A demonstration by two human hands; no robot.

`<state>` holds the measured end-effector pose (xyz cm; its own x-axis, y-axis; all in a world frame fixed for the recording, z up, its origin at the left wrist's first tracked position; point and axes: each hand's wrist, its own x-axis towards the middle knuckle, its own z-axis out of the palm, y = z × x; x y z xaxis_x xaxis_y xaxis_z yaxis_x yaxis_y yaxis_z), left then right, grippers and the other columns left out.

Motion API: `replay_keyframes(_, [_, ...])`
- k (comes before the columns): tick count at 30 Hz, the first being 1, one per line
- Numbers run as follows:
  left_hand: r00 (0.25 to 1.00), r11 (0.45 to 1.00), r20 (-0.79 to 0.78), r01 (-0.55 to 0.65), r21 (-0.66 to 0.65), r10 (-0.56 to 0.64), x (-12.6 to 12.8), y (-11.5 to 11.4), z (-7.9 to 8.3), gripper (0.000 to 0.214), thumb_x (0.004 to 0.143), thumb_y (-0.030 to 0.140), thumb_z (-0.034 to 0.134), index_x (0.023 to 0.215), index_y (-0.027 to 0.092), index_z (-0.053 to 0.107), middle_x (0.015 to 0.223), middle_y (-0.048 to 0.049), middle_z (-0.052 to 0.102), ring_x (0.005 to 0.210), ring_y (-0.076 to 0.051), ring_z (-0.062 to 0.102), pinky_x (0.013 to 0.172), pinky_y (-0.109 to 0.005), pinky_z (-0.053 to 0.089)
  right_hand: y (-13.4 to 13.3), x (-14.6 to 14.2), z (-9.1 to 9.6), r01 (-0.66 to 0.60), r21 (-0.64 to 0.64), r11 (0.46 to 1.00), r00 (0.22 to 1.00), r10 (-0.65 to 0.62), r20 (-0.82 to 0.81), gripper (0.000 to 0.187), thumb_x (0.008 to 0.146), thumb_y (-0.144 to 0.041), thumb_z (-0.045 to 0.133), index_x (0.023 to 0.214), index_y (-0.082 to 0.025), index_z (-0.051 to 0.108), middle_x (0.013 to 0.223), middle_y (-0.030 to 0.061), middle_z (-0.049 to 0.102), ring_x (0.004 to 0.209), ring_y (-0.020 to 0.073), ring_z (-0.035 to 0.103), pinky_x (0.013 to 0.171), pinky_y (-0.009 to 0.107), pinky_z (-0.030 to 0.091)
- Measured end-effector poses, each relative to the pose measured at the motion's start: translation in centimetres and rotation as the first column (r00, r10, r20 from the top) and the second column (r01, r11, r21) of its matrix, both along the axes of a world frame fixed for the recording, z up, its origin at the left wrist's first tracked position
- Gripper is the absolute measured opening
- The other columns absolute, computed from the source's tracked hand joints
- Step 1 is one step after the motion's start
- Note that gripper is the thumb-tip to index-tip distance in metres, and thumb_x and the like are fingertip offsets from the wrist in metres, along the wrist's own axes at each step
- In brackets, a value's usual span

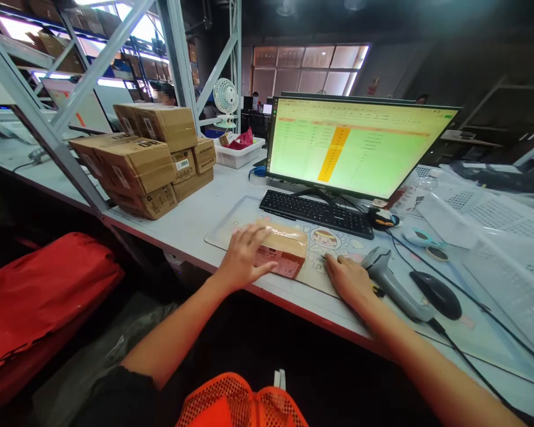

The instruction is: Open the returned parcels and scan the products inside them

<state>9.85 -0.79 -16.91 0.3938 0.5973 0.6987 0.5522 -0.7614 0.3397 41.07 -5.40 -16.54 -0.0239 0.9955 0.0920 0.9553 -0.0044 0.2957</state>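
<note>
A small taped cardboard box (pixel 285 246) lies on the patterned desk mat. My left hand (pixel 247 255) holds its left end, fingers over the top and thumb along the near side. To the right of the box, my right hand (pixel 349 276) rests low over the mat, apart from the box, with its fingers closed. A thin tip shows at its fingertips and a small yellow and black piece beside the palm; most of what it grips is hidden. A grey barcode scanner (pixel 396 284) lies just right of that hand.
Behind the box stand a black keyboard (pixel 315 213) and a lit monitor (pixel 356 145). A black mouse (pixel 436 295), cables and white plastic baskets (pixel 507 237) occupy the right side. Stacked cartons (pixel 137 166) stand at the left by a metal post, near a white basket (pixel 240 155).
</note>
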Motion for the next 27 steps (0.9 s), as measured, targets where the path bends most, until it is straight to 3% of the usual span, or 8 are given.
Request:
replay_keyframes(5, [0.988,0.987,-0.083,-0.119,0.112,0.129,3.4,-0.3,-0.7,0.048,0.095,0.050,0.069,0.133,0.021,0.066,0.129,-0.0141,0.065,0.126,-0.033,0.053,0.109,-0.049,0.039,0.9,-1.0,1.7,-0.091,0.182,0.979,0.950,0.140,-0.279,0.039,0.107,-0.035,0.044,0.127,-0.013,0.069,0.121,0.0182,0.068,0.111,0.0317,0.065,0.092,0.041,0.050])
replay_keyframes(8, [0.988,0.988,-0.063,-0.137,0.068,0.141,3.8,0.5,-1.6,0.042,0.094,0.050,0.071,0.125,0.023,0.069,0.125,-0.0124,0.067,0.121,-0.032,0.054,0.106,-0.048,0.038,2.8,-2.4,4.3,-0.223,0.352,0.909,0.771,0.386,-0.507,0.039,0.105,-0.039,0.047,0.127,-0.016,0.069,0.122,0.0147,0.068,0.111,0.0281,0.065,0.095,0.041,0.051])
replay_keyframes(11, [0.992,0.992,-0.053,-0.113,0.055,0.116,3.6,0.9,-1.7,0.039,0.093,0.051,0.071,0.120,0.023,0.071,0.119,-0.0109,0.069,0.116,-0.030,0.055,0.103,-0.046,0.037,4.7,-4.7,6.0,-0.341,0.328,0.881,0.642,0.473,-0.604,0.036,0.099,-0.041,0.059,0.124,-0.018,0.070,0.114,0.0111,0.067,0.104,0.0243,0.065,0.092,0.037,0.051])
replay_keyframes(15, [0.993,0.994,-0.041,-0.108,0.023,0.109,3.6,0.6,-1.6,0.034,0.095,0.047,0.070,0.120,0.024,0.070,0.114,-0.0095,0.069,0.114,-0.028,0.055,0.101,-0.045,0.037,6.2,-7.1,6.9,-0.396,0.192,0.898,0.752,0.437,-0.493,0.029,0.101,-0.038,0.057,0.115,-0.018,0.073,0.108,0.0100,0.066,0.093,0.0209,0.065,0.083,0.030,0.046])
replay_keyframes(17, [0.994,0.995,-0.041,-0.103,0.006,0.103,3.7,0.3,-1.6,0.034,0.095,0.046,0.071,0.120,0.023,0.070,0.114,-0.0098,0.069,0.115,-0.029,0.055,0.102,-0.045,0.037,7.0,-7.5,7.2,-0.332,0.190,0.924,0.828,0.382,-0.410,0.034,0.105,-0.036,0.044,0.106,-0.017,0.072,0.100,0.0104,0.067,0.086,0.0207,0.063,0.076,0.029,0.041])
replay_keyframes(19, [0.995,0.996,-0.036,-0.094,0.003,0.095,3.6,0.0,-1.2,0.036,0.095,0.048,0.071,0.120,0.023,0.070,0.115,-0.0103,0.068,0.115,-0.029,0.056,0.102,-0.046,0.037,8.2,-7.6,7.3,-0.216,0.189,0.958,0.844,0.281,-0.456,0.038,0.106,-0.036,0.039,0.094,-0.016,0.068,0.089,0.0098,0.067,0.078,0.0204,0.059,0.070,0.029,0.035])
replay_keyframes(22, [0.996,0.999,-0.083,-0.035,-0.026,0.032,3.0,0.3,0.8,0.035,0.096,0.047,0.069,0.119,0.021,0.069,0.120,-0.0109,0.067,0.116,-0.030,0.057,0.099,-0.046,0.040,10.4,-7.2,6.9,-0.146,0.105,0.984,0.758,0.179,-0.628,0.041,0.102,-0.039,0.040,0.071,-0.018,0.057,0.071,0.0055,0.061,0.069,0.0178,0.051,0.064,0.029,0.030])
replay_keyframes(27, [0.902,0.952,-0.373,0.111,-0.284,-0.217,2.4,2.7,7.6,0.018,0.094,0.032,0.071,0.109,0.021,0.070,0.117,-0.0077,0.070,0.107,-0.028,0.065,0.089,-0.039,0.049,12.3,-6.6,5.8,-0.157,0.037,0.987,0.695,0.137,-0.706,0.046,0.098,-0.044,0.039,0.060,-0.019,0.046,0.061,0.0005,0.048,0.063,0.0145,0.043,0.059,0.028,0.029])
